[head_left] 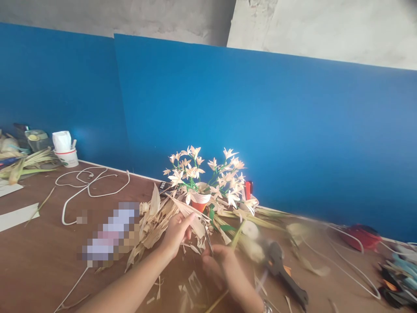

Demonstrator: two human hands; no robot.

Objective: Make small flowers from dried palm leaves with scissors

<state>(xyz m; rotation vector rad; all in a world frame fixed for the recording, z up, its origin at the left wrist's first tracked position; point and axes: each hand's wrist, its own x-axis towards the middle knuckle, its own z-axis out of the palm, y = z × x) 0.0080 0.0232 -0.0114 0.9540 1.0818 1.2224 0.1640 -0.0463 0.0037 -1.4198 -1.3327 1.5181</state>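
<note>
Forearms [137, 274] lie between husk pile [158, 217] and glue gun [282, 271], flowers [191, 171] behind.

A white cable [87, 186] lay looped on the left side of the brown table [42, 256], near a white tub [67, 159]; behind stood a blue partition [267, 117], below a grey wall [169, 17].

It looks like a craft workshop here, dried husks [155, 219] heaped and scraps [194, 281] strewn across a brown worktable [42, 256], a dark glue gun [280, 265] nearby, blue partition [260, 121] behind, rough bare wall [325, 32] above!
</note>
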